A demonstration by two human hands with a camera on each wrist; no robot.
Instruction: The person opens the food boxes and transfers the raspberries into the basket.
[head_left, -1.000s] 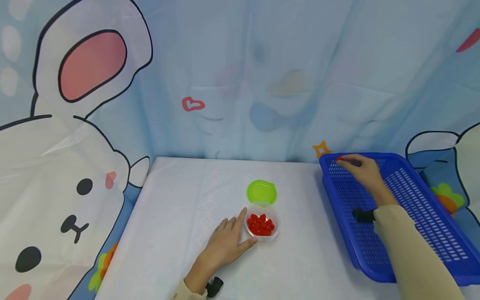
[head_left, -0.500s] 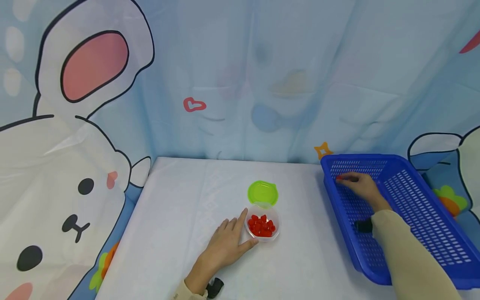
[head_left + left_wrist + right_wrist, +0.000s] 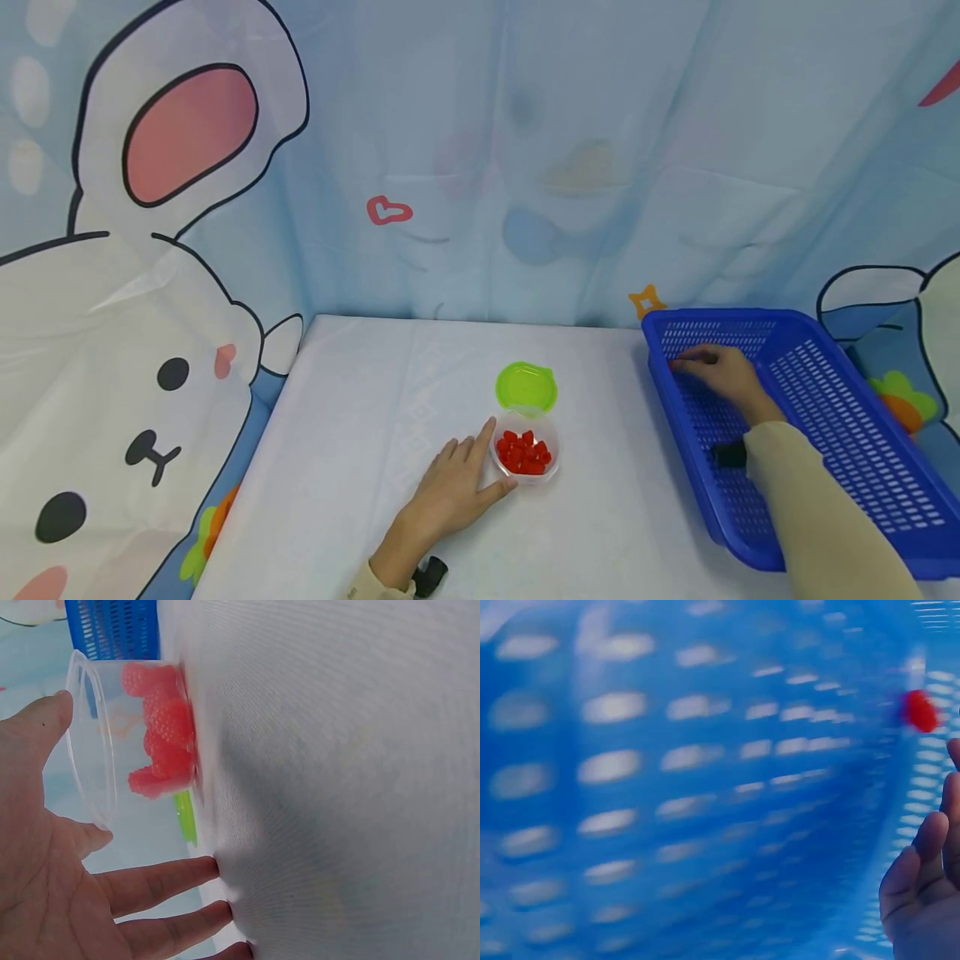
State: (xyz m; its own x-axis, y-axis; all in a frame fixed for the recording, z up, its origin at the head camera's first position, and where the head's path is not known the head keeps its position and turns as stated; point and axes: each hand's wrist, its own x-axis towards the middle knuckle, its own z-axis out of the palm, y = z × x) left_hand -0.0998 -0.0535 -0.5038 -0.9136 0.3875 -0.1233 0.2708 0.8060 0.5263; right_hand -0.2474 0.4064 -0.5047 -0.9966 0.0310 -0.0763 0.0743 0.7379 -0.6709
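Observation:
My left hand [image 3: 448, 492] lies beside a small clear plastic cup [image 3: 105, 750], fingers spread and straight. Its thumb and index finger touch the rim; the other fingertips rest on the cloth in the left wrist view. Several red raspberries [image 3: 522, 454] fill the cup's bottom. A green lid [image 3: 527, 387] lies just behind it. Inside the blue basket [image 3: 720, 504], my right hand [image 3: 723, 375] is near the left wall. A single raspberry [image 3: 921, 711] shows just off its fingertips in the right wrist view, with a gap between them.
The white cloth-covered table [image 3: 360, 433] carries these things. A blue cartoon curtain [image 3: 450, 125] hangs behind and at the sides. The basket's raised, perforated walls surround my right hand.
My right hand has come down from the basket's back left rim to lower inside it, and the raspberry has left its fingertips. My left hand and the cup have stayed in place.

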